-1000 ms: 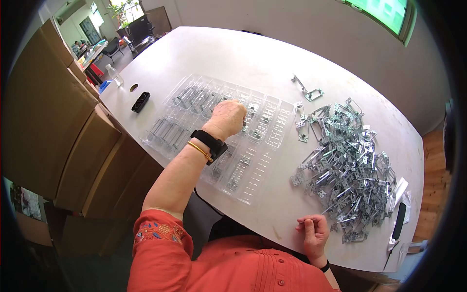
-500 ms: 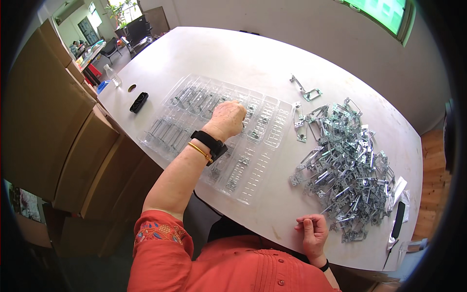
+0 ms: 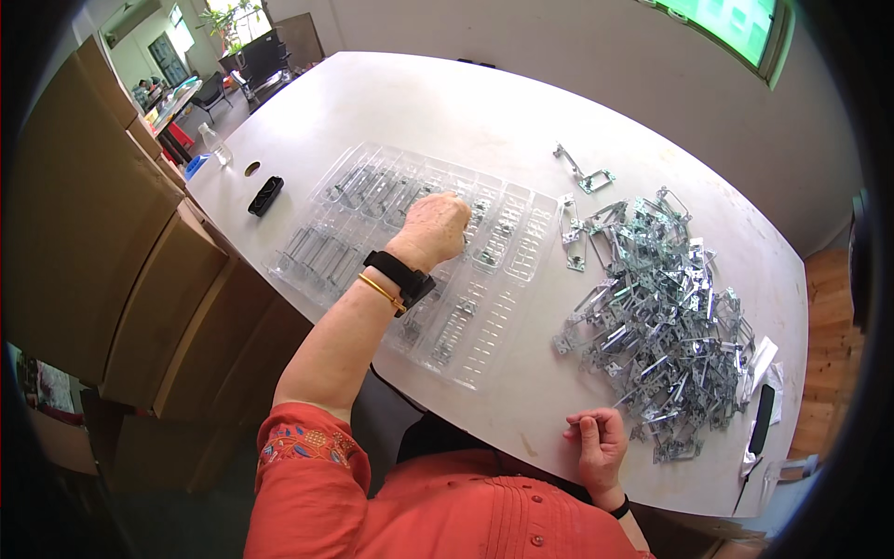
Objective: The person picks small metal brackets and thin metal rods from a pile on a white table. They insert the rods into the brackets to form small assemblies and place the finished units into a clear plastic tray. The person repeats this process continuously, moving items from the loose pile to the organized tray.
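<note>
Left hand (image 3: 434, 226) reaches forward, fingers curled; right hand (image 3: 597, 446) loosely fisted.

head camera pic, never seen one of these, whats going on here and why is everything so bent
The picture comes from a wide fisheye camera worn on a person's head, looking down at their own arms. That lens bends straight edges near the rim, so the white table only looks curved. There is no machine, just two bare hands.

The left hand, with a dark watch and a thin bangle on its wrist, reaches over a clear plastic tray divided into slots; many slots hold small metal parts. Its fingertips are at a slot, but I cannot tell whether they pinch anything.

The right hand rests loosely curled near the table's near edge, beside a big pile of metal brackets. A few loose brackets lie farther back. Cardboard boxes stand on the left.
</note>
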The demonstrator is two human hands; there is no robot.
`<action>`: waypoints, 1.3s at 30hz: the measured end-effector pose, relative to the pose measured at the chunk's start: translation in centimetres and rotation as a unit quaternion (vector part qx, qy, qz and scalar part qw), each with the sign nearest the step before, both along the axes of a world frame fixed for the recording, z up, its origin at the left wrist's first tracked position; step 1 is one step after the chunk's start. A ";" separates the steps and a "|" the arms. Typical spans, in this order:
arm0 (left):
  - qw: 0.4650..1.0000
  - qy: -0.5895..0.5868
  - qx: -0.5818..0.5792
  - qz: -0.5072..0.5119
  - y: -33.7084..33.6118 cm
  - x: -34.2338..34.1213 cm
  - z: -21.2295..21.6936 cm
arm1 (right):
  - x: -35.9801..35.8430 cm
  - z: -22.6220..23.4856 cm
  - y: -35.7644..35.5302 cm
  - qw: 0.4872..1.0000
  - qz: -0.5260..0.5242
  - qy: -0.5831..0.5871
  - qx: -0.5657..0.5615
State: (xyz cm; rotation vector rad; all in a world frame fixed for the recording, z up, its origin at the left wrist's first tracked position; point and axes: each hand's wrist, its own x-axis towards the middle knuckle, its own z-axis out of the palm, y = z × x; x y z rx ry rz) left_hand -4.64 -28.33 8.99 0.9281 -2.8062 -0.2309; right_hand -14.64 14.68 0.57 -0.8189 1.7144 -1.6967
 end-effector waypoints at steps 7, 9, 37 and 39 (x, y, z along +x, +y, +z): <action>0.980 0.137 -0.125 -0.070 5.0 2.5 2.6 | 0.2 0.1 -0.1 1.000 0.003 -0.009 -0.011; 0.981 0.134 -0.109 -0.091 9.1 3.3 4.5 | 0.1 0.0 0.0 1.000 0.006 -0.003 -0.014; 0.658 0.235 0.293 -0.653 36.8 -10.6 -0.1 | -1.1 -3.5 11.2 0.993 -0.089 0.006 0.073; 0.656 0.231 0.303 -0.652 36.8 -11.0 -0.9 | -1.2 -4.4 10.9 0.992 -0.113 0.034 0.048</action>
